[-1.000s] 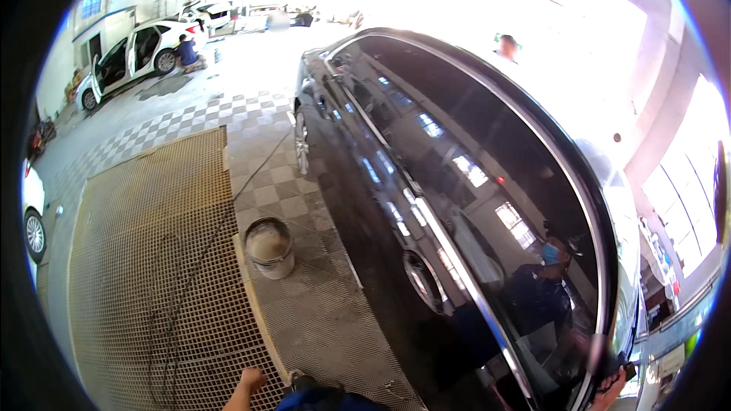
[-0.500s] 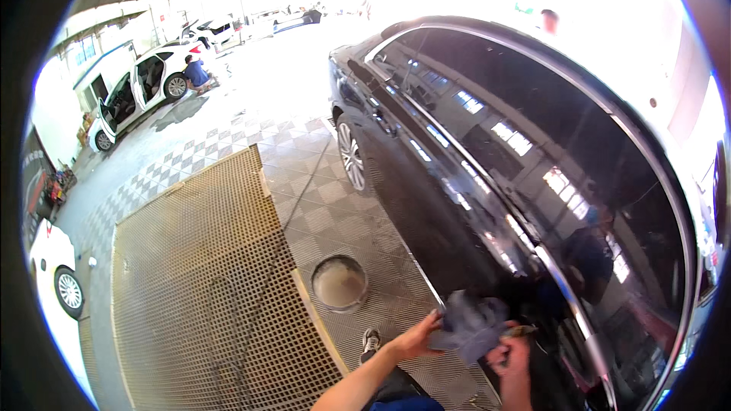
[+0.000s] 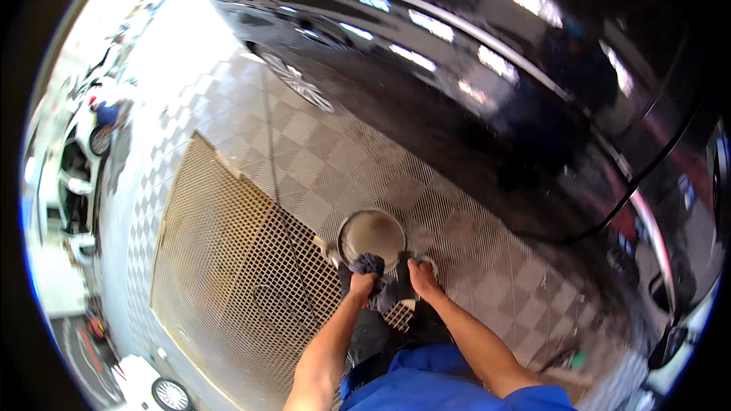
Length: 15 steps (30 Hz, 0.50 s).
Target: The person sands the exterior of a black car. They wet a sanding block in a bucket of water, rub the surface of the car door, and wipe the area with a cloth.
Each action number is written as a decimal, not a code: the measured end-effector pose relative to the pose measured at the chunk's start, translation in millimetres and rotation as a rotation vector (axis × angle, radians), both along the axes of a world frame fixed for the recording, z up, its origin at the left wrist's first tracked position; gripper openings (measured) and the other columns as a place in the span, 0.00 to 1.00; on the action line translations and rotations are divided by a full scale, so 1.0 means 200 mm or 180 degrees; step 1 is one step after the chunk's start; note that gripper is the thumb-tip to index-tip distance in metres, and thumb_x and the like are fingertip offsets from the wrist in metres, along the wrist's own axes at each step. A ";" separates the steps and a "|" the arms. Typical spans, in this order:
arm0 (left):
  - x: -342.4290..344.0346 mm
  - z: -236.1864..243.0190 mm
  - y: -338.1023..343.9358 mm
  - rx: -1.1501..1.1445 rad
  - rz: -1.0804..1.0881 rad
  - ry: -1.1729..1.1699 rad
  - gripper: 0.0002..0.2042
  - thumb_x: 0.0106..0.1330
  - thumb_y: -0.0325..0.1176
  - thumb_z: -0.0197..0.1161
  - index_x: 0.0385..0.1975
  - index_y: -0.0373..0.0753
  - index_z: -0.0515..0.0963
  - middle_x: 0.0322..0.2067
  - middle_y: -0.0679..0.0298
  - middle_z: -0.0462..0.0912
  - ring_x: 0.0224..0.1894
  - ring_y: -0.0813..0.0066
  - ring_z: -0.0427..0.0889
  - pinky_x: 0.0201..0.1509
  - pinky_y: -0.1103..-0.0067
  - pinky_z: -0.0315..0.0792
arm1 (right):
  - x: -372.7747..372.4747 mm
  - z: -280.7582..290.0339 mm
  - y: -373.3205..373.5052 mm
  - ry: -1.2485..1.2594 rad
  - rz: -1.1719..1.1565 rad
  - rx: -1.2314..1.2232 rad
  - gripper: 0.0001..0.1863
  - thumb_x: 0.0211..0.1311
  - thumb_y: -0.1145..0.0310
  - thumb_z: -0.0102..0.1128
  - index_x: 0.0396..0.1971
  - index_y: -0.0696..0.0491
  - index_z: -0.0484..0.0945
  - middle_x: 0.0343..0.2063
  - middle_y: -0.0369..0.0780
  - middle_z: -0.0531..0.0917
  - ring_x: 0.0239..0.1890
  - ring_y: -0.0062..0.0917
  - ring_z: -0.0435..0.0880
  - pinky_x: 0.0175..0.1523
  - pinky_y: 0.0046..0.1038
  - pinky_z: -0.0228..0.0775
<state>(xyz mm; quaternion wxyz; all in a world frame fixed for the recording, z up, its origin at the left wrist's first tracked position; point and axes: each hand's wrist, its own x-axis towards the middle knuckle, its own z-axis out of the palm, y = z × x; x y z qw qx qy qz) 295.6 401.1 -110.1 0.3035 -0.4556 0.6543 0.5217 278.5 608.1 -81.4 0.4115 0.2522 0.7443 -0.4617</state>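
At 6 o'clock on the bucket (image 3: 341, 237), our left hand (image 3: 364, 283) clenches a cloth (image 3: 367, 262): likely soft, limp; grab mid-bunch. At 4, our right hand (image 3: 421, 275) curls, contents unclear.

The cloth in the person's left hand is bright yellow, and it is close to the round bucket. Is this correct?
Not quite. The head view shows that the cloth in the left hand is dark grey, not bright yellow. The rest stands: it is close to the round bucket.
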 end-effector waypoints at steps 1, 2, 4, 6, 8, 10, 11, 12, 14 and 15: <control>0.00 -0.19 -0.10 -0.0047 -0.0179 -0.0255 0.33 0.59 0.30 0.68 0.68 0.31 0.70 0.59 0.48 0.82 0.57 0.57 0.84 0.60 0.64 0.77 | -0.01 -0.08 -0.06 -0.0127 0.0047 0.0115 0.35 0.79 0.45 0.45 0.60 0.68 0.73 0.53 0.58 0.81 0.58 0.50 0.79 0.65 0.46 0.68; -0.04 -0.29 -0.13 0.0072 -0.0257 -0.0157 0.34 0.60 0.30 0.67 0.69 0.33 0.70 0.61 0.49 0.81 0.59 0.57 0.83 0.61 0.64 0.77 | -0.03 -0.20 -0.09 -0.0249 0.0068 0.0260 0.35 0.78 0.46 0.45 0.60 0.68 0.72 0.52 0.58 0.81 0.56 0.51 0.79 0.62 0.48 0.70; -0.10 -0.41 -0.16 0.0143 -0.0342 -0.0156 0.34 0.60 0.28 0.67 0.70 0.35 0.70 0.65 0.51 0.78 0.62 0.58 0.81 0.62 0.65 0.76 | 0.04 -0.45 -0.19 0.0077 0.0037 0.0615 0.32 0.78 0.46 0.47 0.59 0.64 0.73 0.47 0.55 0.83 0.47 0.54 0.83 0.49 0.55 0.76; -0.10 -0.65 -0.20 -0.0026 -0.0638 0.0207 0.32 0.59 0.27 0.64 0.68 0.35 0.72 0.63 0.50 0.80 0.62 0.55 0.82 0.62 0.65 0.77 | 0.14 -0.74 -0.35 0.0302 -0.0392 0.0919 0.27 0.79 0.47 0.48 0.57 0.57 0.76 0.45 0.53 0.83 0.44 0.54 0.83 0.46 0.54 0.77; -0.16 -1.03 -0.27 -0.0285 -0.0838 0.0353 0.29 0.59 0.26 0.61 0.65 0.35 0.75 0.60 0.48 0.83 0.61 0.50 0.83 0.61 0.64 0.77 | 0.07 -0.96 -0.53 -0.0266 -0.0559 0.0696 0.25 0.82 0.50 0.43 0.60 0.54 0.76 0.49 0.51 0.80 0.46 0.50 0.80 0.51 0.55 0.77; -0.18 -1.47 -0.41 -0.0618 -0.1131 0.0161 0.27 0.58 0.25 0.59 0.62 0.34 0.78 0.57 0.46 0.85 0.59 0.44 0.83 0.60 0.63 0.77 | -0.01 -1.30 -0.72 0.0479 -0.0714 0.0894 0.24 0.83 0.51 0.43 0.62 0.51 0.76 0.51 0.50 0.78 0.48 0.50 0.80 0.52 0.55 0.77; -0.19 -1.56 -0.32 -0.0553 -0.1074 0.0422 0.24 0.58 0.25 0.57 0.56 0.33 0.81 0.50 0.43 0.87 0.57 0.36 0.83 0.58 0.61 0.77 | 0.06 -1.50 -0.75 0.0682 -0.1022 0.1207 0.22 0.83 0.53 0.42 0.63 0.48 0.76 0.51 0.51 0.78 0.49 0.50 0.79 0.52 0.55 0.75; -0.22 -1.71 -0.38 -0.0692 -0.1293 0.0517 0.24 0.59 0.28 0.60 0.58 0.33 0.79 0.52 0.42 0.86 0.58 0.38 0.82 0.60 0.61 0.76 | 0.06 -1.61 -0.86 0.0800 -0.1136 0.1349 0.22 0.83 0.54 0.42 0.63 0.49 0.76 0.51 0.51 0.78 0.49 0.50 0.79 0.52 0.54 0.75; -0.33 -1.98 -0.33 -0.0806 -0.1796 0.0849 0.26 0.62 0.34 0.65 0.61 0.33 0.77 0.55 0.42 0.83 0.60 0.42 0.80 0.63 0.62 0.74 | -0.05 -1.95 -0.91 0.1230 -0.1521 0.1839 0.22 0.83 0.55 0.43 0.64 0.50 0.76 0.51 0.52 0.78 0.48 0.50 0.79 0.52 0.53 0.75; -0.34 -2.11 -0.26 -0.0927 -0.1815 0.0731 0.28 0.63 0.36 0.66 0.64 0.34 0.74 0.59 0.42 0.80 0.63 0.44 0.78 0.66 0.62 0.72 | -0.05 -2.16 -0.91 0.1825 -0.1359 0.2375 0.14 0.74 0.66 0.50 0.49 0.56 0.81 0.42 0.54 0.83 0.45 0.52 0.82 0.53 0.50 0.73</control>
